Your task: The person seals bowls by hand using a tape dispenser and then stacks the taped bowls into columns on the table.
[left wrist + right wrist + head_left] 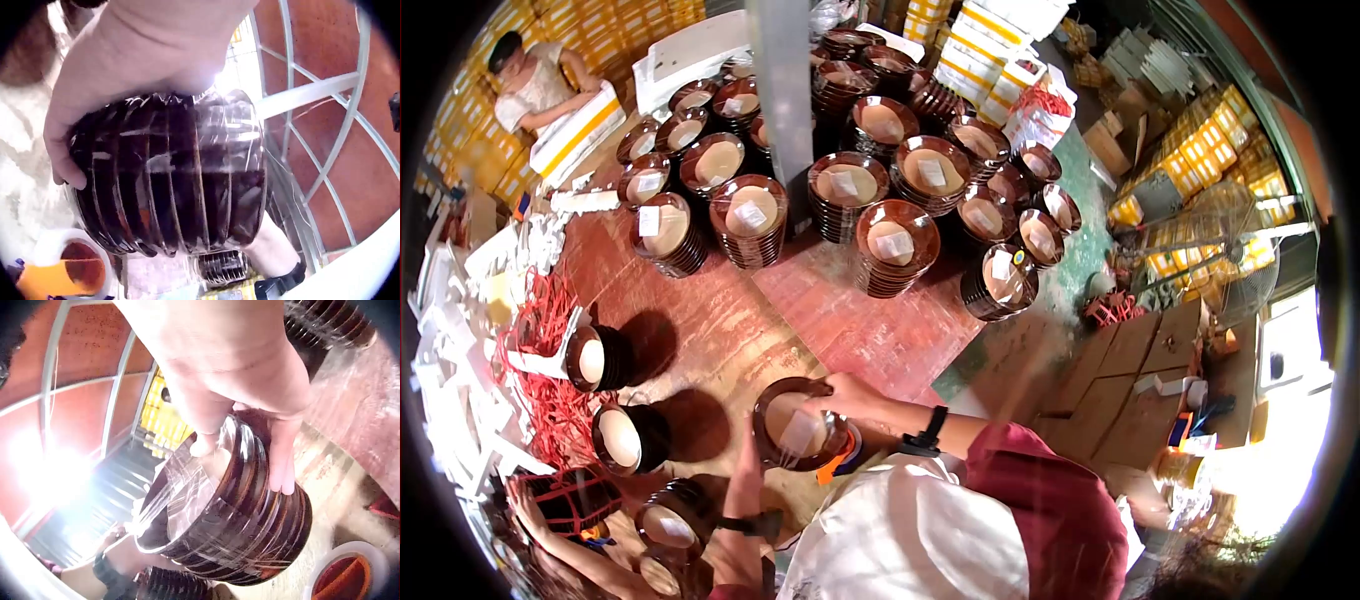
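Observation:
A stack of glossy brown bowls (772,440), bound with clear tape, is held between both hands in the head view. My right hand (840,395) grips its upper rim; in the right wrist view the thumb (203,445) reaches inside the top bowl and the fingers (282,469) lie along the outside. My left hand (144,56) holds the other side, with fingertips (74,175) curled round the end of the stack. A clear strip and a pale label (190,494) show inside the top bowl. Beside the stack is a white ring with an orange part (69,269).
Many taped bowl stacks (897,245) stand beyond, around a metal post (785,90). More stacks (632,440) lie at left near red strapping (550,350). Another person's hand (525,510) is at lower left. A person (540,85) handles a box (580,135) at upper left.

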`<state>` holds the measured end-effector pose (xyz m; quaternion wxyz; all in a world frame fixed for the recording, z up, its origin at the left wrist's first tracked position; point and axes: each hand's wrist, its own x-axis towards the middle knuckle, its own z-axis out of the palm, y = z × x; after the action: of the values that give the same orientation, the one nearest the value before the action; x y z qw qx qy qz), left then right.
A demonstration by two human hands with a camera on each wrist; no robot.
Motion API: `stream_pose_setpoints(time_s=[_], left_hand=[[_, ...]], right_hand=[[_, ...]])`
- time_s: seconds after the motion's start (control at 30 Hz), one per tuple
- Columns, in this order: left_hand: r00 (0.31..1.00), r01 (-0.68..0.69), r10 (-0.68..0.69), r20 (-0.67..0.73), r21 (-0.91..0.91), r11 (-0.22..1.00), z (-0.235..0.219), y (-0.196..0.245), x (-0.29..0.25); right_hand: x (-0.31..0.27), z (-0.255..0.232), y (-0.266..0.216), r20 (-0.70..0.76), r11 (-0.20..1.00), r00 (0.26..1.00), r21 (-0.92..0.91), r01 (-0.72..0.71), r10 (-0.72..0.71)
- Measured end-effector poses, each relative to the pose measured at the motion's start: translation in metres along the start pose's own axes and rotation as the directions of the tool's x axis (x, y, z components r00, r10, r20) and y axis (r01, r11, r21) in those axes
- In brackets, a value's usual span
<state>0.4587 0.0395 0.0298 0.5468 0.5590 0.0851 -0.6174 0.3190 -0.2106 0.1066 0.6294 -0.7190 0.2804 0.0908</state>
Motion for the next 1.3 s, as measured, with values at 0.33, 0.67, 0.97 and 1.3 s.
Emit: stream_pose_setpoints(time_s=[0.33,0.67,0.97,1.3], left_hand=[[0.980,-0.169,0.141,0.139,0.215,0.962,0.188,0.007,0.081],[0.956,-0.111,0.132,0.264,-0.092,0.990,0.210,-0.034,0.167],[0.986,-0.167,0.167,-0.013,-0.103,0.981,0.164,-0.014,0.168],[0.995,-0.100,0.098,-0.017,-0.088,0.991,0.151,-0.014,0.168]], right_hand=[[-0.092,-0.121,0.062,-0.542,0.947,0.799,-0.015,-0.320,0.261],[-0.104,-0.163,0.099,-0.626,0.964,0.764,-0.071,-0.256,0.157],[-0.078,-0.143,0.089,-0.573,0.982,0.814,-0.083,-0.170,0.092],[-0.072,-0.137,0.081,-0.529,0.971,0.847,-0.167,-0.173,0.060]])
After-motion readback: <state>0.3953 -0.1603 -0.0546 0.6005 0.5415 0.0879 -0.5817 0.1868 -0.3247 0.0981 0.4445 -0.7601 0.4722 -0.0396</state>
